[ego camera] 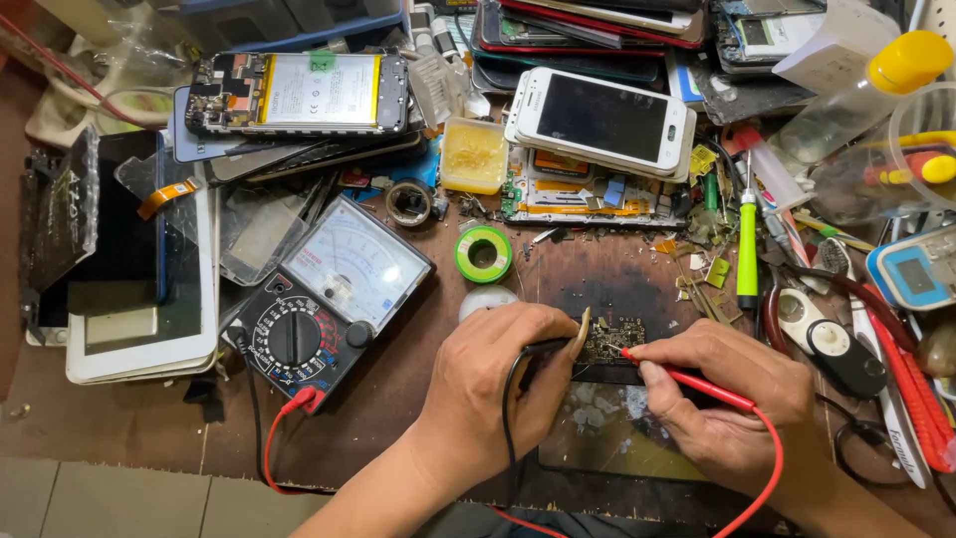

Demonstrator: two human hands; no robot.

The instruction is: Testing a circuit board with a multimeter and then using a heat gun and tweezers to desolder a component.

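Fingers [652, 384] pinching thin red probe [687, 384] against small dark circuit board [612, 342].

I saw a worn, scorched wooden bench [398, 399] at the lower centre. The meter [324, 299] left of centre had a matt black plastic body and a glossy window. The white phone [600, 120] at the top looked smooth, its screen glossy.

The left hand [498, 384] hides the black probe's [543, 348] tip.

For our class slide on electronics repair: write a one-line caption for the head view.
Left hand and right hand press black and red probes onto a small circuit board beside an analog multimeter.
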